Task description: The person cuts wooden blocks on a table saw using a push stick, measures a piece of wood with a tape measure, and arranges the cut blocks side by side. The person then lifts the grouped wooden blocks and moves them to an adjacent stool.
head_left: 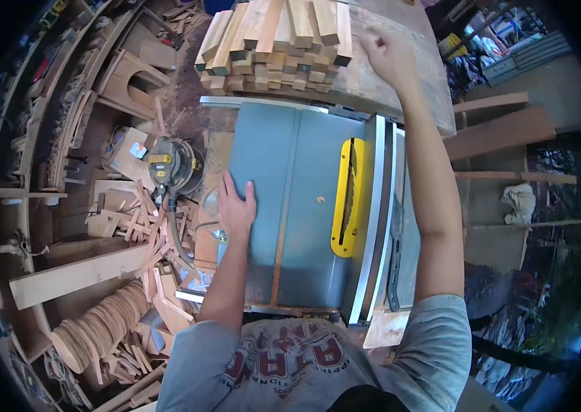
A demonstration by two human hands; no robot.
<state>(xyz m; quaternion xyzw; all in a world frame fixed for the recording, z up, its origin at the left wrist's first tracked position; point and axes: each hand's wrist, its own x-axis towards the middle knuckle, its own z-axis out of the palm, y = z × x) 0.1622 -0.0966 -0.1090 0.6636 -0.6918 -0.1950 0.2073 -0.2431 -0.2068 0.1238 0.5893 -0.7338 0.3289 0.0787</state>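
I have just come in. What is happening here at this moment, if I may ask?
A person in a grey T-shirt is at a table saw. The left hand lies open at the left edge of the saw's top. The right hand is stretched out beyond the saw, beside a stack of wooden strips; it looks curled, but I cannot tell whether it holds anything. The yellow blade insert and the fence are between the two arms.

Saw tbl [259, 147] gry-blue, insert [340, 199] ylw, wood [266, 31] tan.
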